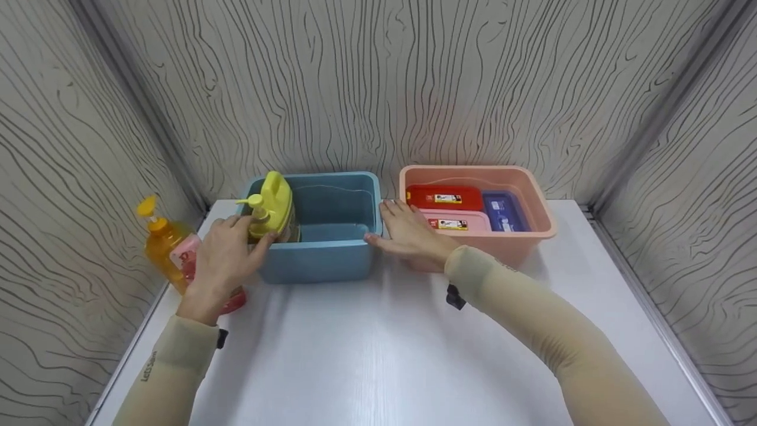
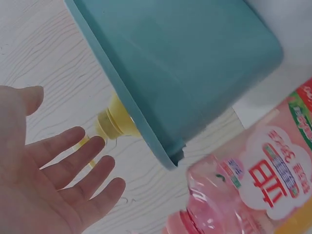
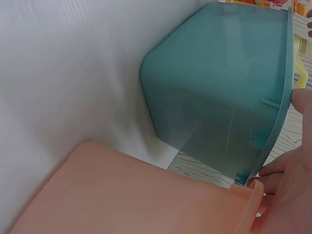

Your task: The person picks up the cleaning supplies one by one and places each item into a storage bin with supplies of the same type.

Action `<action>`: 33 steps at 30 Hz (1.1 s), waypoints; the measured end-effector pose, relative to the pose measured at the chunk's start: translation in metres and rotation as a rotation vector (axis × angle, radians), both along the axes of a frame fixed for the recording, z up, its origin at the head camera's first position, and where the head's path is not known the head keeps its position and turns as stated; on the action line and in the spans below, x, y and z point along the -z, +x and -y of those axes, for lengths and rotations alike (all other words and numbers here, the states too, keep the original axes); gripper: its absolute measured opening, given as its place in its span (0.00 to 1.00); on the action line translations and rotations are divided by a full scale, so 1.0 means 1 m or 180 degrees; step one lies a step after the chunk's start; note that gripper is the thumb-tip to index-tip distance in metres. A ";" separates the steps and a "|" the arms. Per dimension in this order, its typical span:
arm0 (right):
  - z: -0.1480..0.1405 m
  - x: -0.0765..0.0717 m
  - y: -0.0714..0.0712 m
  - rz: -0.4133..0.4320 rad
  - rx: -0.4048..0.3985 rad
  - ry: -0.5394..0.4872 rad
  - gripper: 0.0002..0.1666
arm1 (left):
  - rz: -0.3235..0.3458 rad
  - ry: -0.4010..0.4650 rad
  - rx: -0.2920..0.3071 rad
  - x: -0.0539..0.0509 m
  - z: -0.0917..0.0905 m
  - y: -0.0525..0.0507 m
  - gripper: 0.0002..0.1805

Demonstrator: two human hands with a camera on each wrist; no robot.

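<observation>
A blue-green plastic bin stands at the back of the table. Upright at its left end is a yellow jug-shaped pump bottle. My left hand is beside that bottle, over the bin's left edge; in the left wrist view its fingers are spread and grip nothing. At the bin's right rim, my right hand rests with fingers extended and thumb near the front corner. The right wrist view shows the thumb touching the rim.
A pink bin on the right contains a red box, a pink box and a blue box. An orange pump bottle and a pink-labelled bottle stand at left. Patterned walls enclose the table.
</observation>
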State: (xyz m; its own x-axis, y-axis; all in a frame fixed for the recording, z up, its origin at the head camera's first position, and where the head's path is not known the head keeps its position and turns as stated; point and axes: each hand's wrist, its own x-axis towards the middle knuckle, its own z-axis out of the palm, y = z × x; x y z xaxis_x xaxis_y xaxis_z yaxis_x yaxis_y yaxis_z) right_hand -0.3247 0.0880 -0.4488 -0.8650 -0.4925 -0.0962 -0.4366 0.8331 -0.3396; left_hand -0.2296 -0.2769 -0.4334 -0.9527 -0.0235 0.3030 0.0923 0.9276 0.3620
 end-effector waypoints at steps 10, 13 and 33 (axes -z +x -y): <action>0.000 0.008 -0.005 -0.0124 -0.0060 0.0224 0.69 | -0.0449 -0.0157 -0.0339 0.004 0.030 0.011 0.32; 0.002 0.009 -0.006 -0.0204 -0.0088 0.0294 0.71 | -0.0480 -0.0062 -0.0407 0.004 0.040 0.012 0.32; 0.019 0.007 -0.017 -0.0132 0.0095 0.0495 0.78 | -0.0020 0.1073 -0.0860 0.023 0.086 0.018 0.39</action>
